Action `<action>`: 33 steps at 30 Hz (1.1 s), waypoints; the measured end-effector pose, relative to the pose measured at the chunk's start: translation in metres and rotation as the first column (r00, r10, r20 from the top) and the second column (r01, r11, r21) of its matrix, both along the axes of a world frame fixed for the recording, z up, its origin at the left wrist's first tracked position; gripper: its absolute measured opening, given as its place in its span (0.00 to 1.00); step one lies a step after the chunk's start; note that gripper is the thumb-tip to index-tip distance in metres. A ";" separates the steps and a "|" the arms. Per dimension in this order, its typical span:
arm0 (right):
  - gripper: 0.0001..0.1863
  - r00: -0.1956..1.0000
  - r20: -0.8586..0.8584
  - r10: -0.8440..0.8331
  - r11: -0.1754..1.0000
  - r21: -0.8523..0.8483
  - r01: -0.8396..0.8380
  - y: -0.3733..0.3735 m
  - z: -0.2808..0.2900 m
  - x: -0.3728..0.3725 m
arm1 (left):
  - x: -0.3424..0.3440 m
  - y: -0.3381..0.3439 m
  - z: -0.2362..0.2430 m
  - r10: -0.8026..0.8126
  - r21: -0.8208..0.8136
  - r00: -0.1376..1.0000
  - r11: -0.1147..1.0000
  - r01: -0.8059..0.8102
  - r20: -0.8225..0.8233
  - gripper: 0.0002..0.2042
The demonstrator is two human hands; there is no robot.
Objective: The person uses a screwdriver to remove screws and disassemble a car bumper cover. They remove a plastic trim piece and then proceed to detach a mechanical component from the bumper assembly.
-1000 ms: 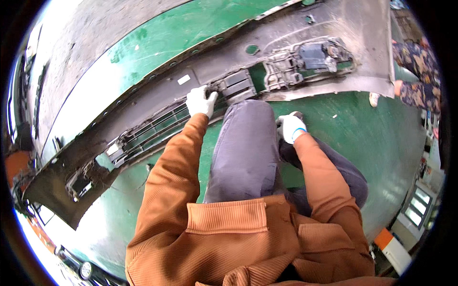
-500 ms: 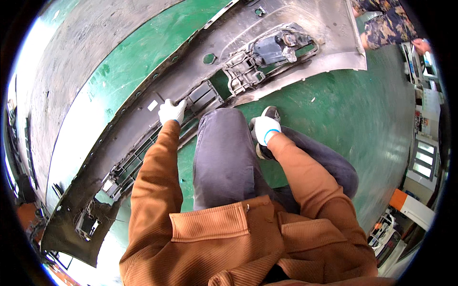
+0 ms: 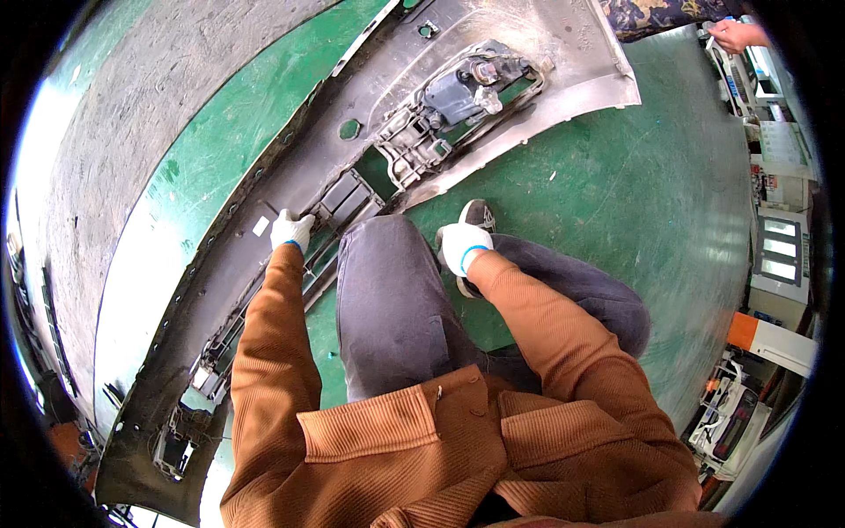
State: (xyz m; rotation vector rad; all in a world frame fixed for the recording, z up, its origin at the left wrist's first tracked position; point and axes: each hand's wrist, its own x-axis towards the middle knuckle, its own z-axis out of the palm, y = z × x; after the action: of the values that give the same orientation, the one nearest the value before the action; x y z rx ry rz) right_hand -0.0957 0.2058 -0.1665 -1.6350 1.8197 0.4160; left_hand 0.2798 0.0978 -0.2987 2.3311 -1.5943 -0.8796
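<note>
Grey and scuffed, the bumper (image 3: pixel 308 167) lies on the green floor (image 3: pixel 572 220), running aslant from the top of the view, beyond the left knee (image 3: pixel 387 290), to the lower left. Judged by how things lie now, the work on it looks barely advanced: the dark unit (image 3: pixel 453 95), the bracket (image 3: pixel 409 150) and the ribbed block (image 3: pixel 348 201) all still sit in place along it, and so does the grille (image 3: pixel 321 275). No part shows taken off and set beside it, and no tool shows in either hand, so whatever is meant for these fittings seems left to do.

The gloved left hand (image 3: pixel 292 231) is at the bumper between the white label (image 3: pixel 260 226) and the block, thumb set apart from bent fingers; I cannot tell whether they grasp an edge or only press there. The gloved right hand (image 3: pixel 464 246) is at the shoe (image 3: pixel 478 214), well apart from the bumper, its fingers bent, their tips out of sight; I cannot tell what they close on, if anything.

The left sleeve (image 3: pixel 277 334) covers much of the grille. The bumper's upper end is cut off by the frame, and its lower end is dim and bent by the lens; the opening (image 3: pixel 176 444) there may hold a broken mount. At upper right, a co-worker's hand (image 3: pixel 738 35) shows, the body cropped away.
</note>
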 end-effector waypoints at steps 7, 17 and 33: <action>0.14 1.000 -0.010 0.019 1.000 0.003 -0.019 -0.001 -0.003 0.006 | 0.009 0.003 0.001 0.124 -0.003 0.983 0.992 -0.125 -0.136 0.21; 0.13 1.000 -0.010 0.011 0.997 -0.074 -0.012 0.002 -0.011 0.005 | 0.007 -0.012 0.026 -0.099 0.166 0.988 0.983 0.078 0.117 0.28; 0.14 0.998 0.007 0.059 0.998 0.009 -0.059 -0.007 -0.008 0.000 | -0.012 -0.022 0.061 -0.265 0.270 0.918 0.945 0.185 0.295 0.26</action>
State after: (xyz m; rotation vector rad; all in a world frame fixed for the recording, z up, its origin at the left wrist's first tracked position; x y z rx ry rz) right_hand -0.0953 0.1986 -0.1744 -1.6845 1.7653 0.4436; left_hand 0.2677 0.0758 -0.2376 2.6067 -2.0300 -0.7953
